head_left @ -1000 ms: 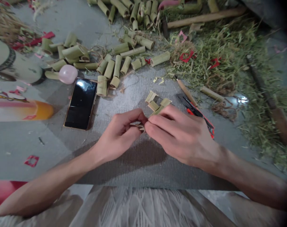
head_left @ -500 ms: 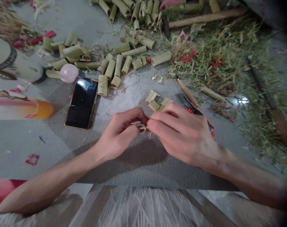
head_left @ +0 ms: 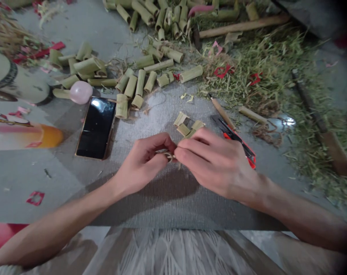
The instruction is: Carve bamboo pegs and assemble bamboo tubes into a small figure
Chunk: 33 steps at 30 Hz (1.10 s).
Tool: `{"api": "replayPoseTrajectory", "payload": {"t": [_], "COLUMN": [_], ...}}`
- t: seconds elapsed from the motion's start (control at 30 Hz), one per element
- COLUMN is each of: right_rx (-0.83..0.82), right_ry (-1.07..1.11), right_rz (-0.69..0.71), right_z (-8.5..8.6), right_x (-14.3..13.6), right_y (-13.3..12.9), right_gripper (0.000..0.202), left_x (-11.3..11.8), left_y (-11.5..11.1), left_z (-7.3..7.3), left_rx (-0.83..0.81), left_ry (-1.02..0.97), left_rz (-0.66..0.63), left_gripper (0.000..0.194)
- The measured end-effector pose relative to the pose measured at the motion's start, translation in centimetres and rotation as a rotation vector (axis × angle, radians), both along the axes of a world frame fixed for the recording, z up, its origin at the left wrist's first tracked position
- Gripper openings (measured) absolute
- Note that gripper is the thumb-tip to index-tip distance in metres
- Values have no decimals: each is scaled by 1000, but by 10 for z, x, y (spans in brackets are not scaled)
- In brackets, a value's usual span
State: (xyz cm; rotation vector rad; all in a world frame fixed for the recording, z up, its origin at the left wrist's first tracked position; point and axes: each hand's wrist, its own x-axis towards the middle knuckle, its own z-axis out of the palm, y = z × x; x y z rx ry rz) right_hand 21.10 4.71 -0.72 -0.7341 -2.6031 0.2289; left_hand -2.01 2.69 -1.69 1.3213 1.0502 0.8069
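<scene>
Close together above the table, both of my hands work on a small pale loop of cord (head_left: 169,156). My left hand (head_left: 146,162) pinches the loop between thumb and forefinger. With its fingertips pressed together, my right hand (head_left: 219,162) grips the cord from the other side, hiding part of it. A short loose end hangs below the fingers. Just beyond the right hand lie some short split stem pieces (head_left: 183,130), partly covered by it. A red and black utility knife (head_left: 249,154) and a wooden-handled pointed tool (head_left: 223,112) rest beside that hand.
A phone (head_left: 96,128) lies at left, near a pink ball (head_left: 81,93) and an orange-ended container (head_left: 47,135). Cut hollow stems (head_left: 130,86) cover the back. Green shavings (head_left: 265,65) spread at right, with a long wooden-handled blade (head_left: 333,147) and a hammer-like tool (head_left: 242,26).
The view has shifted slightly, so the table's things sit a little further left. Both hands keep their hold on the cord, with hardly any change in the fingers.
</scene>
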Motion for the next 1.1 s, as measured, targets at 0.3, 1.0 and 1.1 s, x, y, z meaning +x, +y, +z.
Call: {"api": "replayPoseTrajectory", "payload": {"t": [0.3,1.0,1.1], "right_rx": [-33,-122,-111], "right_ry": [15,62,-208], "right_rz": [53,-338,-646], "right_z": [1,22,24], "right_x": [0,28,48], "right_y": [4,39,68], "right_gripper": [17,23,20], "left_x": [-4,-5,-2], "left_y": [0,-1,-1], "left_z": [-5,-19,-18], "left_rx": [-74,-100,-82], "left_ry": [-25,-235,-179], "left_rz": [-32,1,2], "left_gripper": [20,23,16]}}
